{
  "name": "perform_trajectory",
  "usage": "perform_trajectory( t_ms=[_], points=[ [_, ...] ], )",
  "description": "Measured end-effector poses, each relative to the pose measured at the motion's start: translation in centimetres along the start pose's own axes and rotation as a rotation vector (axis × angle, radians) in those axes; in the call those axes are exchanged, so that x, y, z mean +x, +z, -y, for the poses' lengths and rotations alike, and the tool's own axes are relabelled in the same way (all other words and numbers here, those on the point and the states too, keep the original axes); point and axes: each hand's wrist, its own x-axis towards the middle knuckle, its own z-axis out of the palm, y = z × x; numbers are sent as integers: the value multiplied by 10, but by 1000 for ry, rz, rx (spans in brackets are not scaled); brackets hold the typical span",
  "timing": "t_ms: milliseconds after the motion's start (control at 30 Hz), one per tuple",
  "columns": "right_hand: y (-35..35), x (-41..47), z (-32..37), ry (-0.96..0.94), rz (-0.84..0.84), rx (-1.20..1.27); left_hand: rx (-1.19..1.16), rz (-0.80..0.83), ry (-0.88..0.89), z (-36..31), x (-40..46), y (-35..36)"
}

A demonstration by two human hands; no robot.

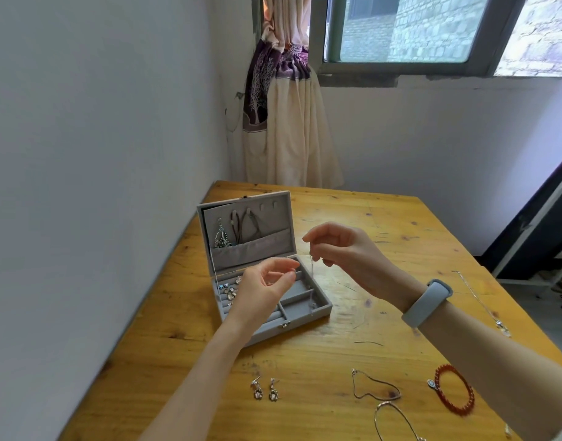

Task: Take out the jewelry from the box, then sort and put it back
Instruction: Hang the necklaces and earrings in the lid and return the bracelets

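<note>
A grey jewelry box [317, 308] stands open on the wooden table [352, 218], its lid upright with a silver pendant [221, 237] and brown cords [241, 227] hanging inside. Small earrings and studs [229, 289] lie in its left compartments. My right hand [340, 249] is raised above the box's right side and pinches a thin silver chain [312, 272] that dangles into the box. My left hand [267, 286] hovers over the box with fingers curled, thumb and fingertips close together; whether it holds the chain's other end I cannot tell.
On the table near me lie a pair of drop earrings [265, 389], a thin silver bracelet [373, 388], a silver bangle [397, 421], a red bead bracelet [456, 393] and a long silver necklace [483, 302] at the right edge. A wall runs along the left.
</note>
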Motion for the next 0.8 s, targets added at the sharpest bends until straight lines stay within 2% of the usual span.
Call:
perform_trajectory(
  t_ms=[167,300,467,600,700,800],
  points=[
    [-4,6,7,-138,1,-289,-110,41,-1,-9,3,9],
    [-8,7,7,-200,11,-379,-138,38,22,-12,6,17],
    [-10,7,4,-269,13,-462,-153,-49,36,-9,8,20],
    [-12,6,-1,-256,27,-549,-124,-88,34,-7,10,13],
    [-12,4,-2,-261,100,-790,-59,-101,61,-9,14,6],
    [-8,6,-4,-282,173,-1017,126,-56,92,-9,22,3]
  ],
)
